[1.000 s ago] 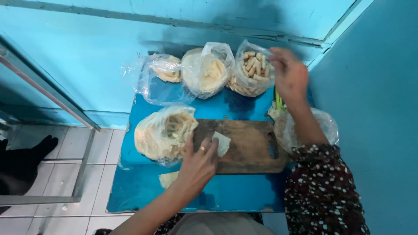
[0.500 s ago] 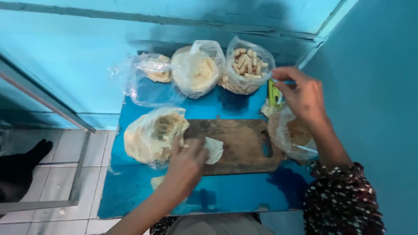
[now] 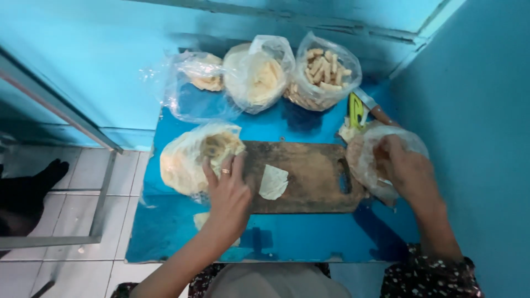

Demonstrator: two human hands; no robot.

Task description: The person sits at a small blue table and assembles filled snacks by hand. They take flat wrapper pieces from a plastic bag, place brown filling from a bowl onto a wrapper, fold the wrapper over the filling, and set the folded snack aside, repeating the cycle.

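Left grip [image 3: 227, 190]: fingers spread, flat on the near edge of a clear plastic bag of pale flat wrappers [image 3: 190, 160], clamped on nothing; ring on one finger. Right grip [image 3: 406, 168]: hand curled into the mouth of a second clear bag [image 3: 367, 160] at the bench's right edge; fingertips hidden by plastic, so cannot tell whether they are together on anything.

Between both hands, a dark wooden cutting board [image 3: 309, 176] lies lengthwise on the blue bench [image 3: 287, 237]. One pale wrapper sheet [image 3: 274, 182] rests on the board, just beside the left thumb, apart from it. The wrapper bag touches the board's left end.

At the bench's far edge, three more clear bags in a row: a mostly slack one with a small pale lump [image 3: 201, 80], one with a round pale stack [image 3: 258, 77], one with short tan sticks [image 3: 326, 74]. A yellow-green tool [image 3: 356, 112] lies near the right bag. Tiled floor [image 3: 72, 182] to the left.
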